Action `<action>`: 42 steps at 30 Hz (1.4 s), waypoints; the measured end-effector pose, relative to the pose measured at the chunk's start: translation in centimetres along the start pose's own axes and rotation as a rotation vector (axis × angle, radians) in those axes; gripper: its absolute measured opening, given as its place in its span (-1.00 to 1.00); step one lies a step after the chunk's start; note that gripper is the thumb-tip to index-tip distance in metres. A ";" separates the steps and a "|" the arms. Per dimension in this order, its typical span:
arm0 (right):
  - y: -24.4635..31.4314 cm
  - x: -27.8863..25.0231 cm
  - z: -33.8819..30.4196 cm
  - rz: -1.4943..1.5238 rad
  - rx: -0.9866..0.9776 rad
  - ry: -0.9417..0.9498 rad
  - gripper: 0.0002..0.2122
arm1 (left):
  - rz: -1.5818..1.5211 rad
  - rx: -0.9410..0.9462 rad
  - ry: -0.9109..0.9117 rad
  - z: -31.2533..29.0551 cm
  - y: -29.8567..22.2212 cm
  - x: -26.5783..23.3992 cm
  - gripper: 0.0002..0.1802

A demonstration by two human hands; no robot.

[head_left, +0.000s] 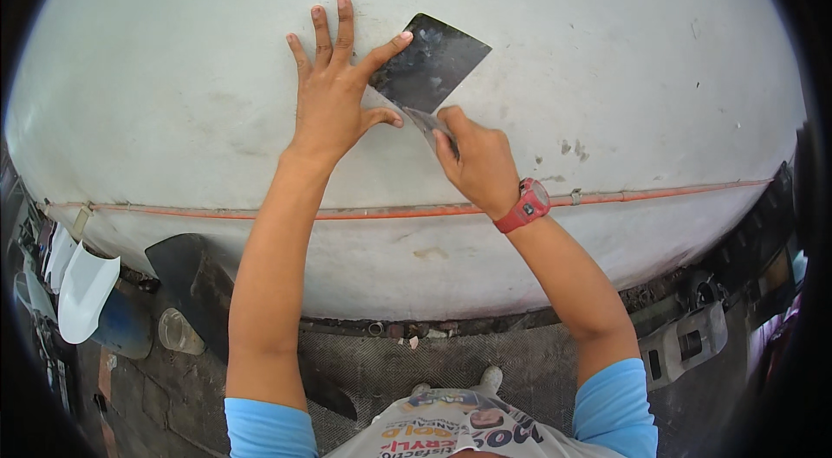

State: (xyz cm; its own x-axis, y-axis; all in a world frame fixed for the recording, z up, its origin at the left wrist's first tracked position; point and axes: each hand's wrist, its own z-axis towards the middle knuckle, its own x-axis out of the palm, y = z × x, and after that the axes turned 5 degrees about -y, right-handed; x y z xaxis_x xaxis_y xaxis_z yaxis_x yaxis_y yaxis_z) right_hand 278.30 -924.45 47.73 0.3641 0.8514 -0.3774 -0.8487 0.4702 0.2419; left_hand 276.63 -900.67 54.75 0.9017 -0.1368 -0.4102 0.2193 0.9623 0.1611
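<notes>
Basically right hand [478, 162] pinches the handle of a dark putty knife [430, 64] laid flat on the white wall [607, 51], while left hand [334, 90], fingers spread, thumb and forefinger press its blade down for firm contact.

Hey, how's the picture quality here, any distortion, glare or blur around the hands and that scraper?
Head view: strong fisheye, so the orange line bows and the corners go black; soft even daylight, no glare; left hand, right hand and scraper blade look sharp.

White panels [82, 289], clear cup [178, 332]
</notes>
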 end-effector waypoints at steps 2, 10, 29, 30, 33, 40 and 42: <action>0.4 -0.4 1.7 0.005 0.020 -0.067 -0.81 | -0.004 -0.008 0.001 0.0 0.0 0.0 0.36; 1.6 0.0 3.7 0.033 -0.049 -0.046 -0.82 | 0.006 -0.011 0.013 -0.1 0.0 -0.2 0.39; 1.5 -3.7 6.2 0.083 0.196 -0.276 -0.79 | 0.059 0.041 0.008 0.0 0.2 -0.1 -0.12; 1.5 -3.4 6.3 0.080 0.150 -0.242 -0.79 | 0.052 0.038 -0.002 -0.1 0.3 -0.1 -0.12; 1.3 -3.3 6.5 0.069 0.083 -0.176 -0.80 | 0.042 0.018 -0.001 -0.1 -0.1 -0.2 -0.10; 1.7 -4.8 7.7 0.050 0.101 -0.152 -0.80 | 0.029 0.043 -0.022 -0.1 0.2 -0.1 -0.07; 1.5 -5.0 7.4 0.054 0.101 -0.143 -0.81 | 0.028 0.038 -0.005 -0.5 0.4 0.1 -0.08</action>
State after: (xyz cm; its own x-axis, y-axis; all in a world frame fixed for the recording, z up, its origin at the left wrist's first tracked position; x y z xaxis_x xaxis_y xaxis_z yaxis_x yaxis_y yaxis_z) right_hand 278.09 -926.27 56.57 0.3762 0.8971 -0.2319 -0.8284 0.4377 0.3496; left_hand 276.57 -900.22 54.31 0.9094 -0.1116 -0.4007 0.2082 0.9561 0.2063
